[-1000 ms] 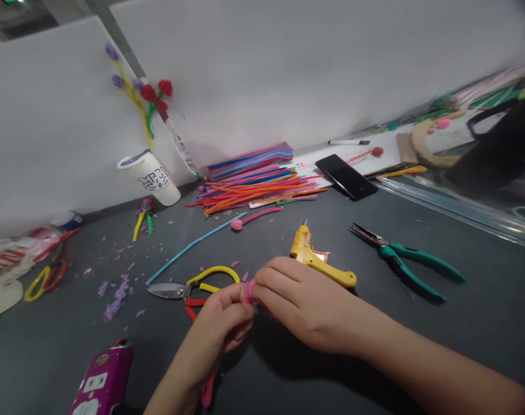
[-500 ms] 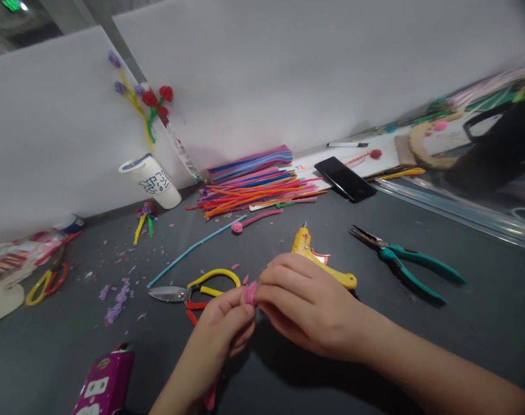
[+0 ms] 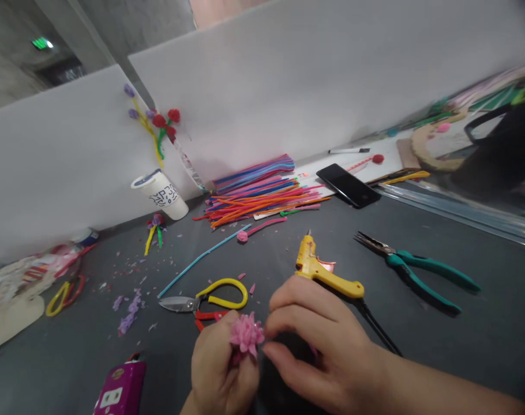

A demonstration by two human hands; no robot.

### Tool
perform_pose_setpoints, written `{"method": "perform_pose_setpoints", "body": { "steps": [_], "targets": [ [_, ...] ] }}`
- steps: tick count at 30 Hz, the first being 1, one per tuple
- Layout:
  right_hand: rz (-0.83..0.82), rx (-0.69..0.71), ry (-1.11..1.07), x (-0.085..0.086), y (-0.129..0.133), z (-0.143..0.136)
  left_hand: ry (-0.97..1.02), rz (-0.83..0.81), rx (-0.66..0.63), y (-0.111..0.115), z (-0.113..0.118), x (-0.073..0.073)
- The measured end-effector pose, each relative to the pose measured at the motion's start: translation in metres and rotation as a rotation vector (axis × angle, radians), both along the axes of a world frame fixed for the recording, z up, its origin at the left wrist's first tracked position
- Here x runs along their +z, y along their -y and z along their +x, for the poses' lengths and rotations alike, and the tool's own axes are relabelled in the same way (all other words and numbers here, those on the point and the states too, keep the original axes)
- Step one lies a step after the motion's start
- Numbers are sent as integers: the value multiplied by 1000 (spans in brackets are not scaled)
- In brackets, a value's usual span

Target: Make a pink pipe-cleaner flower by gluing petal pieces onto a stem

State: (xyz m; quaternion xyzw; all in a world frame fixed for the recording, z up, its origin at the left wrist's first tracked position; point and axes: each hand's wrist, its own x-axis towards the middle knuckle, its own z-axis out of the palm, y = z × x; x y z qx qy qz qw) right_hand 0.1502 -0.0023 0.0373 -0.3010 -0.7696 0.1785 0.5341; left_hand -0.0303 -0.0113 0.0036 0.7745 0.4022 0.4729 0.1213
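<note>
A pink pipe-cleaner flower (image 3: pixel 247 334) with pointed petals faces up from my left hand (image 3: pixel 223 363), whose fingers are closed around its base. Just right of the petals is my right hand (image 3: pixel 327 346); its fingers are curved, with a small gap between thumb and forefinger. A bit of pink shows by its palm, but I cannot tell what it is. Yellow-and-red-handled scissors (image 3: pixel 202 300) lie behind my left hand. Beyond my right hand rests a yellow glue gun (image 3: pixel 327 274), its black cord running under that hand's far side.
Teal-handled pliers (image 3: pixel 418 268) lie at right. Farther back are a pile of colored pipe cleaners (image 3: pixel 258 199), a phone (image 3: pixel 348 185) and a paper cup (image 3: pixel 162 196). A blue pipe cleaner (image 3: pixel 204 256), purple scraps (image 3: pixel 130 311) and a purple power strip (image 3: pixel 122 386) are at left.
Both hands have come lower in view, and my right fingers have parted from the pink flower. Its petals now show, spread upward in my left hand. The camera view has shifted slightly.
</note>
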Motion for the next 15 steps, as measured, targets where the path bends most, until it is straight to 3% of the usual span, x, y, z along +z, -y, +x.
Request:
{"method": "perform_pose_setpoints", "body": {
  "steps": [3, 6, 10, 15],
  "targets": [
    [16, -17, -19, -1, 4, -1, -91, 118, -58, -1, 3, 0],
    [22, -30, -36, 0, 6, -1, -150, 181, -27, -1, 1, 2],
    [-44, -17, -78, -1, 7, -4, -337, 115, -11, 2, -6, 8],
    [-79, -15, -122, -4, 8, -10, -290, 46, 22, 8, -14, -1]
  ]
}}
